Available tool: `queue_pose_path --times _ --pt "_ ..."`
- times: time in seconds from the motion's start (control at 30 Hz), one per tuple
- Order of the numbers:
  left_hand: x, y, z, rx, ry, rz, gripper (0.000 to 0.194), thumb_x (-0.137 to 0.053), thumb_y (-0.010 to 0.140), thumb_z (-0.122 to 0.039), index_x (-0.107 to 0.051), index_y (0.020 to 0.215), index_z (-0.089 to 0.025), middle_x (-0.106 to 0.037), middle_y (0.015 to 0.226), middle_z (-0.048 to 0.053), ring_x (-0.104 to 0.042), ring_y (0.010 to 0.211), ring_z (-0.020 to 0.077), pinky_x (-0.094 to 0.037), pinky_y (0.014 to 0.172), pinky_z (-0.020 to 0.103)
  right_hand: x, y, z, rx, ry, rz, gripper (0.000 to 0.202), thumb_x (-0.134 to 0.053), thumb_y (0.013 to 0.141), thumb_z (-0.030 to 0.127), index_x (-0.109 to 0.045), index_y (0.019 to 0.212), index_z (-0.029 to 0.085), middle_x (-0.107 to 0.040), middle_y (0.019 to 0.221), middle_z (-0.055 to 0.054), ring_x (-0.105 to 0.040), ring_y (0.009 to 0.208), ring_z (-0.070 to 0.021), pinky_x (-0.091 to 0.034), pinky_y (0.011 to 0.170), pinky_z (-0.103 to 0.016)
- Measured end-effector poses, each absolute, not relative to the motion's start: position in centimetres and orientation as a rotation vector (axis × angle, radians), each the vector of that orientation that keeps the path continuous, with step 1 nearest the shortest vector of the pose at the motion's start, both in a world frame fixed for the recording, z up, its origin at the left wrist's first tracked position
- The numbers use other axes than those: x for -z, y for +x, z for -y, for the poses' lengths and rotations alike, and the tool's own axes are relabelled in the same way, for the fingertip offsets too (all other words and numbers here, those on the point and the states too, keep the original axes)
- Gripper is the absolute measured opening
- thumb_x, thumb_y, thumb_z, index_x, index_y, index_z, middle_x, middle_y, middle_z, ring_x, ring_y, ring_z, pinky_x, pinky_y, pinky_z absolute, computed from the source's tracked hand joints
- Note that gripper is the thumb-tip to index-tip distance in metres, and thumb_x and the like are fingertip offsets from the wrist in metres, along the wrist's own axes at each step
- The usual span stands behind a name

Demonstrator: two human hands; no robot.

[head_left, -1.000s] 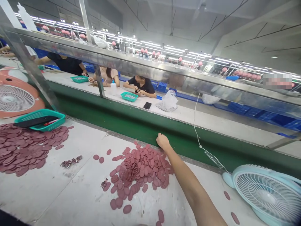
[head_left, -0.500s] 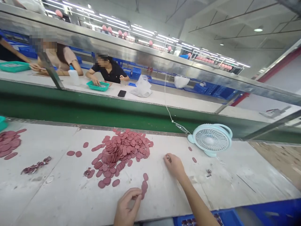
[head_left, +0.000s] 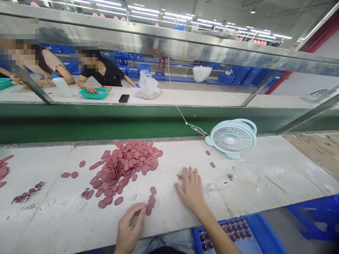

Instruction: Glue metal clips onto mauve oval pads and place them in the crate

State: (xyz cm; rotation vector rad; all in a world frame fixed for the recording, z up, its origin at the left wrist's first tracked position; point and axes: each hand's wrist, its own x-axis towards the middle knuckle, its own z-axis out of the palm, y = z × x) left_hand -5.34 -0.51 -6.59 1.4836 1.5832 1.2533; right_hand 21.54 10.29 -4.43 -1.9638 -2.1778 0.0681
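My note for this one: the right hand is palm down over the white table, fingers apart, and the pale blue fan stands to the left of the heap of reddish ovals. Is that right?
One thing is wrong: the head view shows the pale blue fan to the right of the heap of reddish ovals. The rest of your note stands.

Left hand [head_left: 129, 227] pinched, fingertips next to a short row of reddish oval discs [head_left: 152, 200], right hand [head_left: 193, 192] spread on white table [head_left: 169, 220] by small dark scraps [head_left: 180, 177], disc pile [head_left: 124, 164] left, pale-blue fan [head_left: 230, 139] standing beyond, blue tray [head_left: 267, 234] at near edge.
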Motion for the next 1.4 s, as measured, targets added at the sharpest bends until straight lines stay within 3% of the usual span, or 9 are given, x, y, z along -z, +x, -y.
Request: queue_pose_path --times 0.33,0.43,0.5,0.6,0.7,0.9,1.1,1.23,1.4 --pt "4.7 -5.2 0.8 -1.132 1.505 -1.619 0.020 -0.061 0.091 -0.033 -0.073 0.100 -0.021 -0.074 0.107 0.010 -0.069 0.103 0.0263 -0.056 0.094 0.041 4.2 23.1 -9.2 -0.222 -1.826 2.301 0.066 -0.047 0.095 0.054 -0.040 0.152 0.022 -0.028 0.164 -0.011 -0.017 0.152 -0.0411 -0.015 0.120 -0.062" --pt "3.8 -4.6 0.9 -0.964 1.663 -1.718 0.028 -0.065 0.088 -0.034 -0.070 0.115 -0.025 -0.069 0.118 0.010 -0.065 0.110 0.0274 -0.054 0.096 0.042 3.6 24.0 -6.9 -0.404 -1.726 2.017 0.053 -0.052 0.094 0.048 -0.053 0.141 0.023 -0.040 0.158 -0.012 -0.022 0.150 -0.0389 -0.016 0.120 -0.062" --pt "3.3 -4.0 0.7 -0.812 1.785 -1.817 0.032 -0.066 0.087 -0.036 -0.067 0.119 -0.027 -0.067 0.118 0.009 -0.064 0.109 0.0277 -0.056 0.090 0.041 2.9 24.8 -5.4 -0.658 -1.583 1.555 0.038 -0.057 0.093 0.044 -0.065 0.125 0.024 -0.055 0.141 -0.011 -0.040 0.139 -0.0340 -0.028 0.117 -0.057" --pt "2.6 -3.4 0.2 -0.648 1.851 -1.901 0.027 -0.062 0.089 -0.036 -0.067 0.114 -0.027 -0.068 0.113 0.007 -0.065 0.102 0.0266 -0.057 0.078 0.037 2.2 26.3 -3.8 -0.994 -1.342 0.924 0.034 -0.047 0.097 0.051 -0.068 0.104 0.025 -0.063 0.094 -0.006 -0.062 0.088 -0.0216 -0.055 0.080 -0.039" --pt "2.1 -3.4 -0.4 -0.572 1.863 -1.885 0.024 -0.058 0.090 -0.031 -0.068 0.111 -0.027 -0.069 0.109 0.005 -0.067 0.095 0.0247 -0.056 0.076 0.036 2.5 27.9 -3.2 -1.395 -0.943 0.532 0.049 -0.036 0.098 0.062 -0.064 0.112 0.025 -0.055 0.076 -0.001 -0.049 0.054 -0.0129 -0.044 0.041 -0.026" --pt "1.5 -5.2 -1.3 -0.729 1.563 -1.661 0.025 -0.065 0.086 -0.033 -0.070 0.110 -0.026 -0.071 0.103 0.005 -0.068 0.089 0.0231 -0.056 0.073 0.033 3.8 30.3 -5.6 -1.803 0.017 -0.129 0.046 -0.057 0.096 0.045 -0.047 0.133 0.019 -0.062 0.085 0.001 -0.059 0.061 -0.0092 -0.055 0.050 -0.021" --pt "0.6 -5.2 -1.5 -1.064 0.523 -1.232 0.031 -0.074 0.082 -0.035 -0.069 0.107 -0.018 -0.072 0.104 0.010 -0.070 0.100 0.0268 -0.057 0.057 0.025 2.4 30.3 -6.2 -1.797 -0.027 -0.246 0.020 -0.052 0.098 0.030 -0.051 0.115 0.019 -0.058 0.072 0.005 -0.057 0.055 -0.0090 -0.054 0.049 -0.020" --pt "-0.4 -3.0 -1.9 -1.071 0.121 -0.935 0.027 -0.077 0.082 -0.024 -0.071 0.107 -0.016 -0.072 0.108 0.008 -0.071 0.094 0.0158 -0.060 0.072 0.018 -0.4 28.3 -4.8 -1.741 -0.325 -0.226 0.028 -0.060 0.090 0.038 -0.054 0.109 0.018 -0.051 0.067 0.007 -0.048 0.045 -0.0067 -0.046 0.039 -0.017" --pt "-0.8 -1.2 -2.2 -0.987 0.055 -0.790 0.023 -0.075 0.084 -0.018 -0.071 0.106 -0.013 -0.072 0.108 0.009 -0.071 0.100 0.0182 -0.060 0.079 0.019 -3.8 23.7 -3.0 -1.715 -0.791 0.098 0.035 -0.059 0.085 0.049 -0.065 0.101 0.019 -0.049 0.061 0.006 -0.038 0.038 -0.0038 -0.037 0.032 -0.014"
